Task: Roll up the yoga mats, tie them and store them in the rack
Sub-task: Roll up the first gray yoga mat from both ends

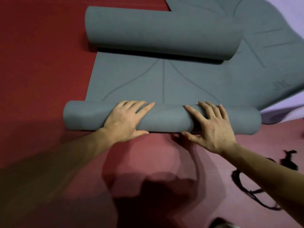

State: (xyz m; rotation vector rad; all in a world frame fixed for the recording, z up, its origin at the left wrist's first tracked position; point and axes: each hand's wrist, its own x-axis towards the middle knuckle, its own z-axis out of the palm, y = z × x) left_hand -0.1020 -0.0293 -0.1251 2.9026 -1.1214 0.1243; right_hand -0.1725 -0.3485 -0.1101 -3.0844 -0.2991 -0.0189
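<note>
A grey yoga mat (164,83) lies on a red mat, rolled up from the near end into a thick roll (164,120). My left hand (126,120) presses flat on the roll left of centre, fingers spread. My right hand (212,127) presses on it right of centre, thumb down at the roll's near edge. A second grey roll (161,32) lies across the far end of the flat part. Another grey mat (263,38) lies spread at the right, partly under the others.
The red mat (41,63) covers the floor at left and in front of me. A purple mat (292,18) shows at the far right. Black straps (246,186) lie on the floor near my right forearm.
</note>
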